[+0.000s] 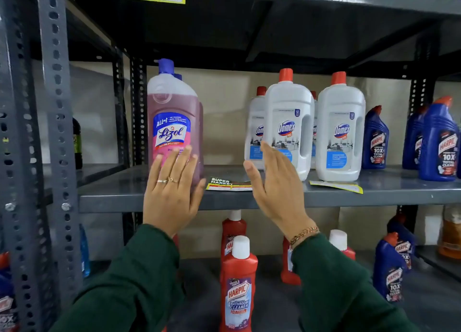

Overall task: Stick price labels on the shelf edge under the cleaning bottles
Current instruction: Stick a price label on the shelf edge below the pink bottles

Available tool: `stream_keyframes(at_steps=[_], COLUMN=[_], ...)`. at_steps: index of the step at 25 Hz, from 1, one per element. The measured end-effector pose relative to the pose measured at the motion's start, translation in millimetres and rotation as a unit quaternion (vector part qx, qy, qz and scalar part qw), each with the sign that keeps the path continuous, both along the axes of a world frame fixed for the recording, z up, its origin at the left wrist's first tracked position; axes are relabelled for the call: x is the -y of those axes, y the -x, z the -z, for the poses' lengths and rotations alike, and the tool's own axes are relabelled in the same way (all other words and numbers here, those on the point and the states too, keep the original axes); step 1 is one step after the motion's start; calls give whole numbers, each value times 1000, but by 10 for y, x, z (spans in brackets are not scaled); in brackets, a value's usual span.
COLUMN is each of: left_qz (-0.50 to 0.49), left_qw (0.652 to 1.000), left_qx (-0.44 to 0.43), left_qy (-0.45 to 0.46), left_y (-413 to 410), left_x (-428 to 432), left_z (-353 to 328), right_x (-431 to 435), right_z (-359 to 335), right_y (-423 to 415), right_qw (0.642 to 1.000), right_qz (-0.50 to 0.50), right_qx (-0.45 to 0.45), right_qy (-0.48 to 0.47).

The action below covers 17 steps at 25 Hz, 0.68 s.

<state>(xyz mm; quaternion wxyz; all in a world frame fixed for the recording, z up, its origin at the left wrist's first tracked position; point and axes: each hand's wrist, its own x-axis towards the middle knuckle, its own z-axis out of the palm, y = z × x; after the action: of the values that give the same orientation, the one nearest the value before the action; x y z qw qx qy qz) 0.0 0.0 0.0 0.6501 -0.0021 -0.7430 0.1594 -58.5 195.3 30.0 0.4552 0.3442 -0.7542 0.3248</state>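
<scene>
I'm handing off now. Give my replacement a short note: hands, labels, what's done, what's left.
Left hand: open, empty, in front of the pink Lizol bottle.
Right hand: open, empty, raised before the white Domex bottles.
Two loose paper price labels lie flat on the grey metal shelf: a Super Market one between the hands, a yellow-edged one under the Domex.
Done: nothing stuck on this shelf's edge.
Left: stick both.

The shelf (139,199) is matt grey painted metal. The bottles (289,122) are glossy plastic, the labels (228,184) look like shiny paper, and the sleeves (139,282) soft green cloth.
</scene>
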Motion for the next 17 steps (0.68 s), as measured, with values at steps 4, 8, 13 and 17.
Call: stream_keyframes(at_steps=[4,8,13,17], left_qz=[-12,-30,-35,-9], left_qw=[1000,999,999,996], left_qx=[24,36,27,70], left_qy=[-5,-20,-25,-48], left_y=[40,44,68,-8], left_x=[219,215,240,224], left_z=[332,300,357,317], right_x=[256,379,413,314], right_z=[-30,-50,-14,-5], right_y=[162,300,259,148], right_qw=[983,961,983,956], right_qz=[-22,104,33,-114], right_qx=[183,222,180,207], right_qy=[7,-127,0,173])
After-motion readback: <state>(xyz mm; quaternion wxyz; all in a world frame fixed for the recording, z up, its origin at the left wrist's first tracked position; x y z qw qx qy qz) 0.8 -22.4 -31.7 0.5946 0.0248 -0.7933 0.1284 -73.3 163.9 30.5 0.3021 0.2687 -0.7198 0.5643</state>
